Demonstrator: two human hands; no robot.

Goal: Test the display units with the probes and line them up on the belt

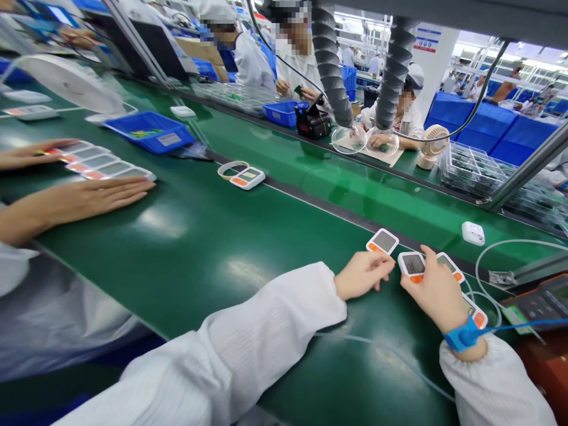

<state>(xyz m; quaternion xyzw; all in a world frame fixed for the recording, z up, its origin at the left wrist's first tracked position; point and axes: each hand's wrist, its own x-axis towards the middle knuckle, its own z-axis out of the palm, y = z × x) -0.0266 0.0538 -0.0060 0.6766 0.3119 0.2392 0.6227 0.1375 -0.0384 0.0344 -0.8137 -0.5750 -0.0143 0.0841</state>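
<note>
On the green bench, my right hand (437, 293), with a blue wrist strap (464, 334), has its thumb and index finger around a small white meter (412, 264) with a grey screen and orange button. My left hand (364, 274) is closed, its fingers curled together beside the lower edge of a similar meter (383, 241); whatever its fingers may hold is hidden. Behind my right hand lies another meter (451, 267), partly covered. One more meter (477, 312) shows beside the wrist.
At left, a co-worker's hands (89, 198) flank a row of meters (109, 165). A blue tray (151, 131) and a single meter (247, 177) lie farther back. Cables (479, 254) and a dark instrument (544, 302) are at right. Extraction hoses (331, 59) hang beyond the bench.
</note>
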